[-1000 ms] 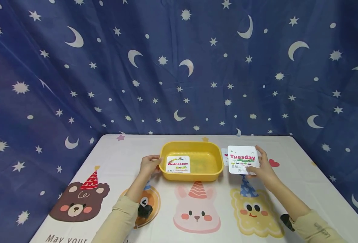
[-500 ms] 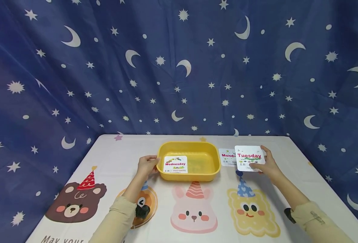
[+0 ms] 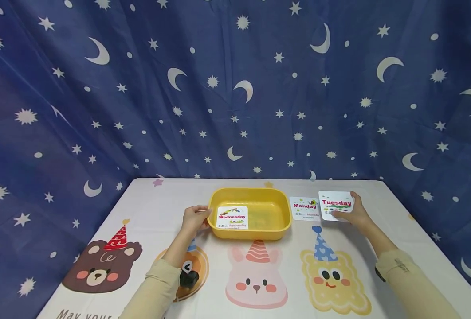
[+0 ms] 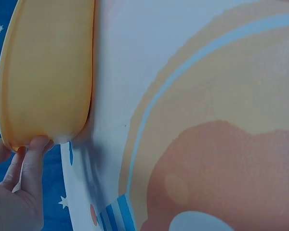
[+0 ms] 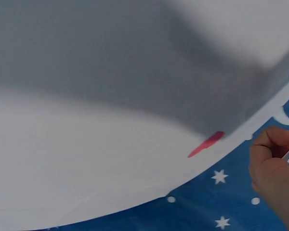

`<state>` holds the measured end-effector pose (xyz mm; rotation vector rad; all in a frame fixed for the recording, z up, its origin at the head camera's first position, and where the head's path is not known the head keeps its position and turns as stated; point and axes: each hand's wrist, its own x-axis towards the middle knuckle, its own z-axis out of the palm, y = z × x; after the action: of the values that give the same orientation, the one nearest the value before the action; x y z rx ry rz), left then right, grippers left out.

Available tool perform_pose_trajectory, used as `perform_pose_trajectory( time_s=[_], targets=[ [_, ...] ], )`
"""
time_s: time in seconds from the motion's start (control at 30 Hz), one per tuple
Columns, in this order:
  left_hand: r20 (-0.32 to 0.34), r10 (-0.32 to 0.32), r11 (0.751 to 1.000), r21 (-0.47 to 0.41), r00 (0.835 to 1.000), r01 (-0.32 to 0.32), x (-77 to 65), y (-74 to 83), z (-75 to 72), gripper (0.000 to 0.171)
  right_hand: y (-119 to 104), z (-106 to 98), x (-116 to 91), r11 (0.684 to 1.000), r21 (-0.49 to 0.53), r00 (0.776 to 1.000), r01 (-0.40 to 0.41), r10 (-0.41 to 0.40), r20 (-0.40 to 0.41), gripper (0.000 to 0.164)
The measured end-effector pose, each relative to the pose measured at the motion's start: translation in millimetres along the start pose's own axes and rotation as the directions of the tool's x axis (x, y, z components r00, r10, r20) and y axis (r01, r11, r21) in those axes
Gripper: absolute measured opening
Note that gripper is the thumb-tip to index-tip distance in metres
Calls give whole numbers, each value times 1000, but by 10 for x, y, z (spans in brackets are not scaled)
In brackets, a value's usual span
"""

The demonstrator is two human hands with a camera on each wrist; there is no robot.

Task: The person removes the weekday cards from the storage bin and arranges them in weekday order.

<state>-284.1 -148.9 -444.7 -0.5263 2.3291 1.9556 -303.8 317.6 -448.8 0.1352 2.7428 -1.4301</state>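
Here, the left hand (image 3: 195, 218) grips 1 end of the yellow tray (image 3: 269, 212), Wednesday card (image 3: 232, 217) inside; the right hand (image 3: 356, 213) pinches the Tuesday card (image 3: 334, 204) beside the Monday card (image 3: 305, 208).

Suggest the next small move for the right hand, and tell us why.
Probably lower the Tuesday card onto the table, right of the Monday card: the right hand holds it tilted and seemingly raised, while the Monday card already lies flat, face up.
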Motion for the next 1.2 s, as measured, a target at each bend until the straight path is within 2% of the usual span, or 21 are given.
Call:
perform_pose_trajectory(
  time_s=[0.13,0.4,0.53,0.67,0.97,1.2],
  targets=[
    [1,1,1000,-10,1000,-1,1,4,20,30,80,-22,102,999,-46,1000,9,-9,-4,111],
    [1,8,1000,-20,1000,-8,4,-30,50,30,236,-24,250,981,-167,995,-102,102,-11,113],
    [2,16,1000,-6,1000,-16,-13,-26,30,30,302,10,319,971,-204,993,-122,121,-15,113],
    [5,20,1000,-8,1000,-20,-16,-27,20,30,296,15,347,961,-239,990,-141,144,-3,111],
    [3,21,1000,-10,1000,-21,-18,-19,4,29,213,18,402,914,-317,965,-252,263,-7,105],
    [-7,8,1000,-2,1000,-8,-16,-5,6,29,144,51,355,881,-398,965,-255,257,-49,96]
  ],
)
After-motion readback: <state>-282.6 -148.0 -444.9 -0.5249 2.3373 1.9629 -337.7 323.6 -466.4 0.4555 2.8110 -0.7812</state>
